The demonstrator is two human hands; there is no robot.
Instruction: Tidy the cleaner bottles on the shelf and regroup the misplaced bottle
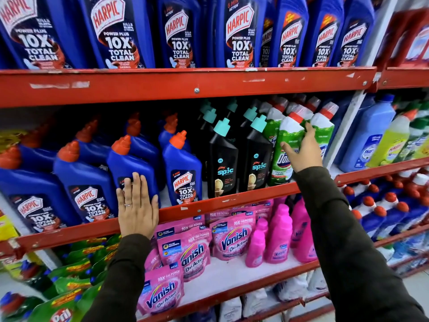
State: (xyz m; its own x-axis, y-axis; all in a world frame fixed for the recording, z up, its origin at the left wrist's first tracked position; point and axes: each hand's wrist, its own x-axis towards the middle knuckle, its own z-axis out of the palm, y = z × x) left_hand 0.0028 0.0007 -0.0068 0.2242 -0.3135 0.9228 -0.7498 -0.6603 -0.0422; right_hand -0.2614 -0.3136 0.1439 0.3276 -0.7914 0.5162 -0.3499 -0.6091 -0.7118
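On the middle red shelf (232, 201) stand blue Harpic bottles with orange caps, black Spic bottles (222, 163) with teal caps, and green Domex bottles with red-and-white tops. My left hand (137, 208) lies flat, fingers together, against the front of a blue Harpic bottle (130, 163) and over the shelf lip. My right hand (304, 149) is wrapped around the side of the front green Domex bottle (287, 145), thumb in front, fingers behind. Another Harpic bottle (182, 173) stands next to the Spic bottles.
Large Harpic bottles (118, 33) fill the shelf above. Below sit pink Vanish pouches (185, 249) and pink Vanish bottles (278, 235). Green Pril pouches (69, 287) lie at lower left. A neighbouring rack at right holds light-blue and yellow-green bottles (371, 135).
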